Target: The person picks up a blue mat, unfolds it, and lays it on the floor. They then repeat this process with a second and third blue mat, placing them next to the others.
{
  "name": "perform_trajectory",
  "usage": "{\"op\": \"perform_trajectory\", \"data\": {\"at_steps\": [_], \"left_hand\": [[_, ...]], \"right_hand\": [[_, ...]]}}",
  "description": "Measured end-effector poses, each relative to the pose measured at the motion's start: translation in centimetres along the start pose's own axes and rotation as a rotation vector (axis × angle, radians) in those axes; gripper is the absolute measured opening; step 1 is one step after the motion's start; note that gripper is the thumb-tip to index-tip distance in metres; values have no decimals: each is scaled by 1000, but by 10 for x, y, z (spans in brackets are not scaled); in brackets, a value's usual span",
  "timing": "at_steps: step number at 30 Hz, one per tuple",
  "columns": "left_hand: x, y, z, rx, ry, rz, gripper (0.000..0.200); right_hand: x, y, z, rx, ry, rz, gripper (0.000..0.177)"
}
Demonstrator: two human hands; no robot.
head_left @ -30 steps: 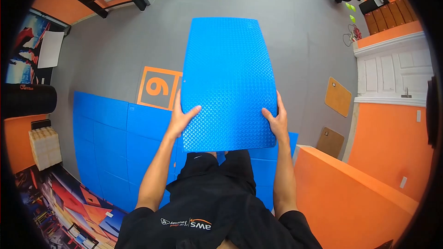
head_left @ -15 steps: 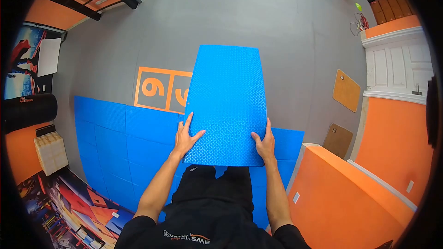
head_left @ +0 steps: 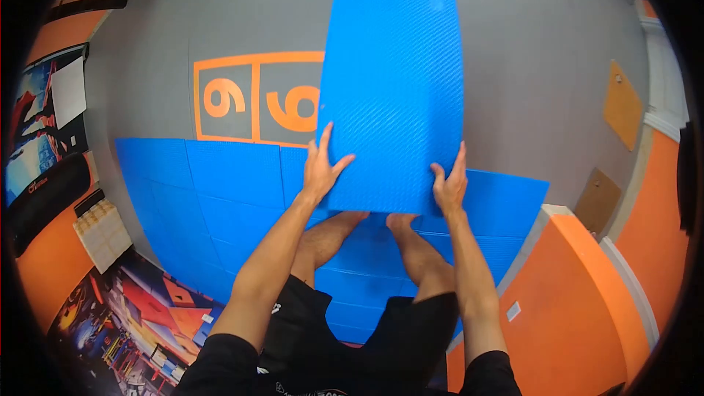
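Observation:
A blue textured foam mat, folded or stacked into a long panel, is held out in front of me. My left hand grips its left edge near the close end, thumb on top and fingers along the side. On the opposite edge, my right hand holds it the same way. Below lies a floor covering of blue mats, on which my bare feet stand. The panel hides part of the orange-marked floor boxes and of the mats beneath it.
Orange number boxes are marked on the grey floor beyond the mats. At right stands a low orange wall, with brown boards near the far wall. A black roll and a pale block are at left.
The panel has moved farther ahead and slightly right in view, still in both hands. My view has tipped down, my knees have bent, and my feet and more floor mats show.

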State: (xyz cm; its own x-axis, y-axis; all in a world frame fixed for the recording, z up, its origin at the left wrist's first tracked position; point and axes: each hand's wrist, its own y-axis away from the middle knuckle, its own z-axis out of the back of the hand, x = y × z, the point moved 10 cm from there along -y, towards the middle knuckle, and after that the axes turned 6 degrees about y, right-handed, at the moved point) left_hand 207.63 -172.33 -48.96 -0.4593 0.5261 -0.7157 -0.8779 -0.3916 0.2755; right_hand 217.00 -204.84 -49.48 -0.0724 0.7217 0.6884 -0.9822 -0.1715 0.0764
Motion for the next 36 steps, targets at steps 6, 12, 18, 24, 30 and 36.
{"op": "perform_trajectory", "data": {"at_steps": [6,12,18,24,30,36], "left_hand": [[87,-87,-91,18,-60,23,94],[156,-144,-155,150,-135,169,100],[209,-210,-190,312,10,61,110],[222,-215,-195,334,-59,117,112],[216,-214,-195,323,-87,135,111],[204,-202,-177,299,-94,262,110]], "right_hand": [[-86,-50,-109,-78,126,75,84],[-159,-105,-189,185,197,3,89],[-194,-150,-233,565,527,-10,94],[-187,-162,-239,655,523,-36,83],[-178,-162,-231,600,521,17,77],[-167,-144,-222,509,587,82,77]]}}
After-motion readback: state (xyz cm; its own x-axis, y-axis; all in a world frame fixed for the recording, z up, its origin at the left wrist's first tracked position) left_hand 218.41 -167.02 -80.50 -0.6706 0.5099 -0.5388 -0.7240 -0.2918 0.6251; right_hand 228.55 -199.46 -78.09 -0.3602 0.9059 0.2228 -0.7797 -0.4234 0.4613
